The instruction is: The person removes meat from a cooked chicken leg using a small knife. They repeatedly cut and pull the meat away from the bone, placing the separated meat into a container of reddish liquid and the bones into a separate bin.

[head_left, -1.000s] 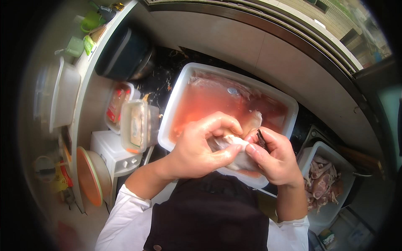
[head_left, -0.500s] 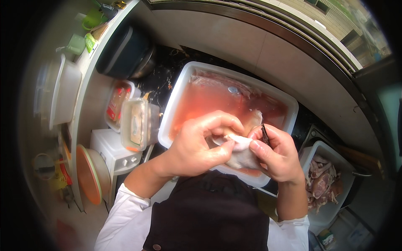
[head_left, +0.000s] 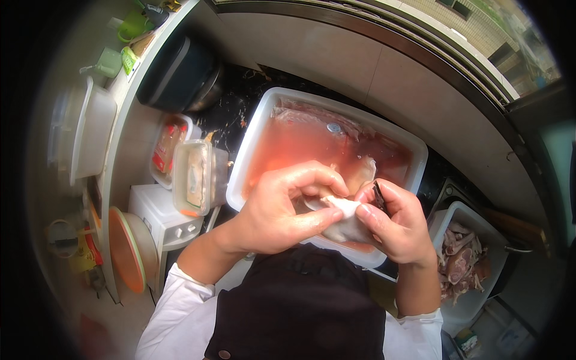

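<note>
A pale, skin-covered piece of raw poultry [head_left: 347, 230] is held between my two hands over the near side of a white tub [head_left: 247, 153]. My left hand [head_left: 277, 207] pinches a white fold of its skin between thumb and curled fingers. From the other side, my right hand [head_left: 399, 225] presses thumb and fingertips onto the same fold. A small dark tool [head_left: 379, 195] sticks up from the fingers of my right hand; its working end is hidden. Reddish water [head_left: 300, 147] fills the tub, with more pale meat [head_left: 362, 171] just beyond my hands.
To the right, a white bin [head_left: 456, 210] holds several raw meat pieces [head_left: 462, 261]. Left of the tub stand a clear plastic container [head_left: 207, 192], another with red contents [head_left: 168, 150] and a white appliance [head_left: 174, 228]. A dark pot-like appliance [head_left: 180, 75] stands far left, below a window.
My left thumb has shifted slightly up along the white fold of skin. Both hands otherwise keep their place and their hold on the poultry.
</note>
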Motion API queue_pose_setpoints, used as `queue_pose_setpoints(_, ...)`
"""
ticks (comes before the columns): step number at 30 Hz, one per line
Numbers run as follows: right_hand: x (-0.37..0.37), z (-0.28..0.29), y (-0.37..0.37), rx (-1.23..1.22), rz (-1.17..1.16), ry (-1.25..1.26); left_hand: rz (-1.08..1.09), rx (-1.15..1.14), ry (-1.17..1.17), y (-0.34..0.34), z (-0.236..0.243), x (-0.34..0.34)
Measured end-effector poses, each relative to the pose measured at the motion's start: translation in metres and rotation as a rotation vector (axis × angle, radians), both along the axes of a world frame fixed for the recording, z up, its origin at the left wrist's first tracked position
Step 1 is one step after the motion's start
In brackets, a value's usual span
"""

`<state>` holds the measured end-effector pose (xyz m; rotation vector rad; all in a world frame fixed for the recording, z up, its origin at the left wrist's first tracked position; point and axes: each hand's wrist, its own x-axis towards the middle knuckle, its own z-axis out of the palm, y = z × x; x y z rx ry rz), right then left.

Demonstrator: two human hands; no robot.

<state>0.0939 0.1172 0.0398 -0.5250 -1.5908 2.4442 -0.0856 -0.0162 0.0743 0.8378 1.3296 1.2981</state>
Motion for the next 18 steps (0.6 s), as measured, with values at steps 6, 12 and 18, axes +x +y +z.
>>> queue_pose_setpoints(6,0.0002,-0.0032,0.0013,0.11,0.003,0.048,0.054,0.023,0.0,0.0013,-0.0001,0.0043)
queue_pose_setpoints(12,-0.0013,0.0013,-0.0028,0.188,-0.054,0.041,0.068,0.0,-0.025,0.0019,0.001,0.0074)
queue_pose_setpoints(18,-0.0041,0.0051,-0.0051,0.173,-0.086,-0.002,0.082,-0.026,0.007,0.0026,0.0007,0.0087)
